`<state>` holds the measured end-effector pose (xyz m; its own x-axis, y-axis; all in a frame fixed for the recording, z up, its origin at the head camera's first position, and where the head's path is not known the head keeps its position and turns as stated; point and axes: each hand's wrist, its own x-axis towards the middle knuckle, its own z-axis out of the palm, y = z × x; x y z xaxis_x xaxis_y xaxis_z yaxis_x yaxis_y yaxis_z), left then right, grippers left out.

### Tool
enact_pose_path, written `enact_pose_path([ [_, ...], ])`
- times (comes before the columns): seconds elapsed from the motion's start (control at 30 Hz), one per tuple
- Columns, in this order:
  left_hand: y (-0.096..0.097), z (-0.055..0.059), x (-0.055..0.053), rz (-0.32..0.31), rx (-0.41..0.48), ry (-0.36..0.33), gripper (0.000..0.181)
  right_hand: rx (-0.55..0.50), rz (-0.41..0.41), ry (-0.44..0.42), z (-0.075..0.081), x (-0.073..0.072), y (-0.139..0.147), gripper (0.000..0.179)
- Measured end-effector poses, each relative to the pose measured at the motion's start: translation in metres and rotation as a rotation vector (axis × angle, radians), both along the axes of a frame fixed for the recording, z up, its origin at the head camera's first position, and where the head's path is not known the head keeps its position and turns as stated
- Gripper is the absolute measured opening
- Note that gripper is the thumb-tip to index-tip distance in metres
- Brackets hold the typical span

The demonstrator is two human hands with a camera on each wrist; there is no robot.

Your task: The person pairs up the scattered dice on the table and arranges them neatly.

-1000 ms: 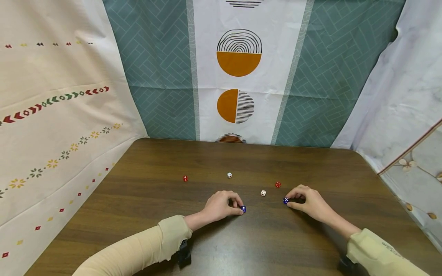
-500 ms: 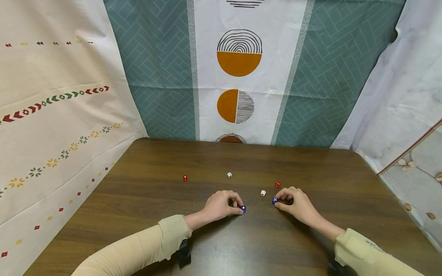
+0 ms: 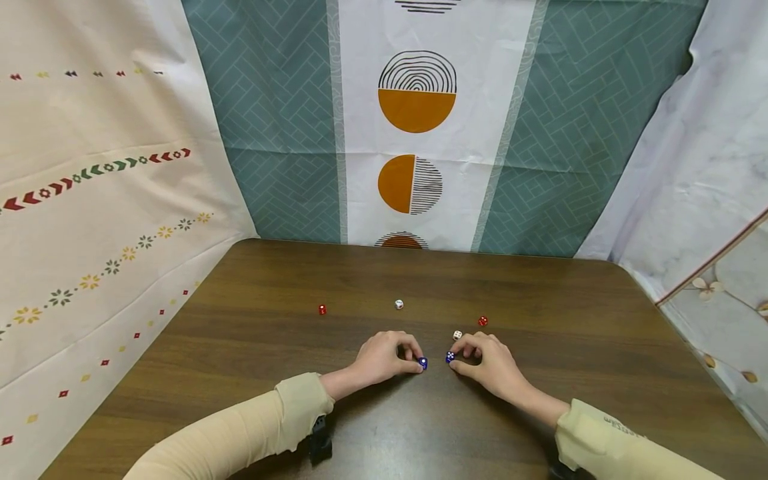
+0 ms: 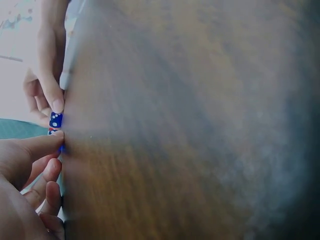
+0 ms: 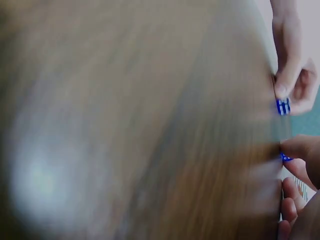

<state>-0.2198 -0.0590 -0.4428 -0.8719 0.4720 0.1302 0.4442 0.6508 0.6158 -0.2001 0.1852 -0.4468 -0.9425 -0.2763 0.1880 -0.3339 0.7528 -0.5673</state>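
Note:
Near the middle of the wooden table, my left hand (image 3: 384,357) pinches a blue die (image 3: 423,363) between thumb and fingers. A short gap to its right, a second blue die (image 3: 450,357) sits in the pinch of my right hand (image 3: 489,365). In the left wrist view, the right hand's blue die (image 4: 55,119) shows white pips, while the left thumb covers most of its own die. The right wrist view shows the left hand's blue die (image 5: 283,106) above the right fingertips. Just behind the right fingers lies a white die (image 3: 458,335).
Farther back on the brown table (image 3: 270,280) lie a red die (image 3: 322,309) at left, another white die (image 3: 399,305) in the middle and a second red die (image 3: 483,321) to the right. Patterned cloths (image 3: 288,133) hang behind and beside the table.
My right hand has slid leftward with its blue die, from right of the white die to close beside the left hand's die. The left hand has stayed in place.

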Motion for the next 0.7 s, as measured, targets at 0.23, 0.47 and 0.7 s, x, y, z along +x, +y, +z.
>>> enact_pose_path([
  [0.23,0.000,-0.001,0.000,0.011,-0.009,0.007,0.014,-0.013,0.016,-0.021,0.000,0.004,-0.018,0.017],
  [0.47,0.001,-0.001,-0.001,0.011,-0.009,0.010,0.014,-0.011,0.033,-0.021,0.000,0.005,-0.027,0.019],
  [0.7,0.002,-0.002,-0.001,0.012,-0.014,0.023,0.014,-0.024,0.020,-0.021,0.001,0.006,-0.028,0.018],
])
